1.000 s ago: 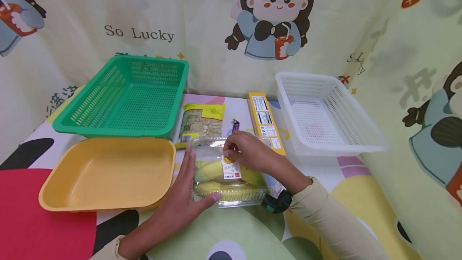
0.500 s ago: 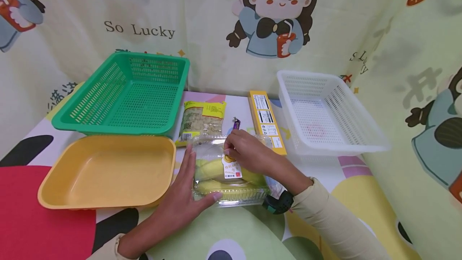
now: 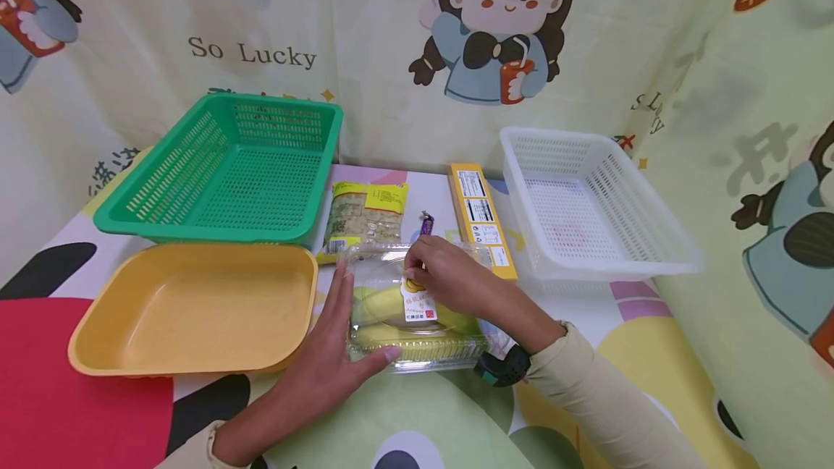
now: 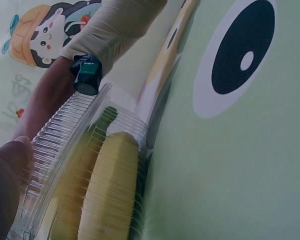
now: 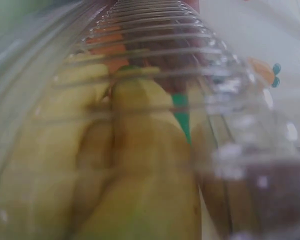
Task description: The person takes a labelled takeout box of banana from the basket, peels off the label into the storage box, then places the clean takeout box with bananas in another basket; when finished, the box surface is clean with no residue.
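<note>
A clear plastic clamshell box of bananas rests in front of the person in the head view. A white paper label is stuck on its lid. My left hand lies against the box's left side, fingers straight and thumb over the front edge. With fingers curled, my right hand pinches at the top of the label. In the left wrist view the bananas show through the ribbed wall. Close up, the right wrist view looks through the plastic at the bananas; the right fingertips are hidden there.
Behind the box lie a yellow-topped food packet, a small purple-wrapped candy and a long yellow carton. A green basket and an orange basin stand left. A white basket stands right.
The head view has tilted slightly, shifting the scene a little. Both hands keep their places on the box, with the right fingers still at the label.
</note>
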Demonstrator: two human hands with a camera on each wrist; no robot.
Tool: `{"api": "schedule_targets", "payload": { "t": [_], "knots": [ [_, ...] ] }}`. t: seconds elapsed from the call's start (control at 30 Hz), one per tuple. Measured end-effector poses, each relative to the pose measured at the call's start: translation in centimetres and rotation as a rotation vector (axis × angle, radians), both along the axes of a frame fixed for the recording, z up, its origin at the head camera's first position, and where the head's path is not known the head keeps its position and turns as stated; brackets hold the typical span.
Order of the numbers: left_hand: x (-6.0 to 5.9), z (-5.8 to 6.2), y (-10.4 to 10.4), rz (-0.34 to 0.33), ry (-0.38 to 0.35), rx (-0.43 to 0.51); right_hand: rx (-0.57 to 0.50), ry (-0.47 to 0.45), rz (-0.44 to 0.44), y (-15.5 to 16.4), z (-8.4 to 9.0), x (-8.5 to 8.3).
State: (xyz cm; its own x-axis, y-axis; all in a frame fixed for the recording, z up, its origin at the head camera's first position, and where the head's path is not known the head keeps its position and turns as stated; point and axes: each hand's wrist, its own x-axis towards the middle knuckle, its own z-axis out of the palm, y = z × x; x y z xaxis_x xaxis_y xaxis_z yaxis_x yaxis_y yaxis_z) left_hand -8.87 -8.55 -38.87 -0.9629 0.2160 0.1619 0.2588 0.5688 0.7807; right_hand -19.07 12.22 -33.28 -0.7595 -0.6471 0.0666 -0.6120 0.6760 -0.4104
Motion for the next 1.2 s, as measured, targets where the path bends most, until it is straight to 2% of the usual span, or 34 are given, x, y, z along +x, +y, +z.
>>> {"api": "schedule_targets", "payload": {
  "t": [0.13,0.3,0.43,0.63,0.83,1.07,1.2],
  "knots": [
    [0.0,0.0,0.0,-0.001,-0.001,-0.004,-0.059,-0.008,0.018,0.3,0.1,-0.1],
    [0.0,0.0,0.0,0.002,0.0,-0.009,-0.071,-0.008,0.022,0.3,0.2,-0.3],
    [0.0,0.0,-0.1,0.004,0.005,-0.009,-0.028,-0.02,-0.004,-0.1,0.3,-0.3],
    [0.0,0.0,0.0,0.003,0.016,-0.012,0.1,-0.01,-0.033,-0.6,0.6,0.1],
    [0.0,-0.2,0.0,0.004,0.024,-0.014,0.131,0.066,0.015,-0.6,0.4,0.3],
    [0.0,-0.2,0.0,0.0,0.025,-0.006,0.174,0.049,0.063,-0.6,0.5,0.3],
    [-0.1,-0.2,0.0,0.001,0.033,-0.005,0.161,0.041,0.094,-0.3,0.5,0.1]
  ]
}}
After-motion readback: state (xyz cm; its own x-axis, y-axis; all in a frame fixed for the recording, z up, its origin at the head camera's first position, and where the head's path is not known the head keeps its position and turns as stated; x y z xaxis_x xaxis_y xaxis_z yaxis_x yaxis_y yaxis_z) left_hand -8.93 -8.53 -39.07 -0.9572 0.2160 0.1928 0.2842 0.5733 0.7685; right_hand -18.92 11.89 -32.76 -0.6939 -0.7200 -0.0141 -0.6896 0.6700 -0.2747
